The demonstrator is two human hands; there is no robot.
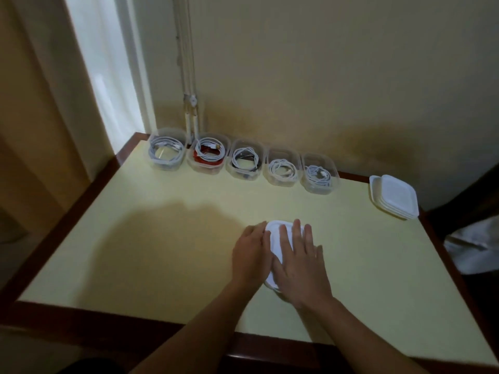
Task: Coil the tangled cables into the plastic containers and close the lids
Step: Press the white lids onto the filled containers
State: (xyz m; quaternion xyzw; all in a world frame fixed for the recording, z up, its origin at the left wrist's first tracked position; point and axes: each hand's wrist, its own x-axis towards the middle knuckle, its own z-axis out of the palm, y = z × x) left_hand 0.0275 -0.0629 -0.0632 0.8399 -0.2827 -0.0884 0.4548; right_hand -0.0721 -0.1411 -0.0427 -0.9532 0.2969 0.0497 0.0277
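A container with a white lid (276, 238) sits near the middle of the table, mostly covered by my hands. My right hand (299, 263) lies flat on top of the lid with straight fingers. My left hand (251, 252) rests against the lid's left edge, fingers extended. Along the back edge stand several open clear containers, each holding a coiled cable: grey-white (165, 151), white over red (209, 152), black and white (245, 159), white (283, 168) and grey-white (318, 175). What lies inside the lidded container is hidden.
A stack of white lids (394, 197) lies at the back right corner of the pale yellow table (162, 238). The table has a dark wooden rim. A wall stands behind, a curtain and window at left, and a dark chair with cloth at right.
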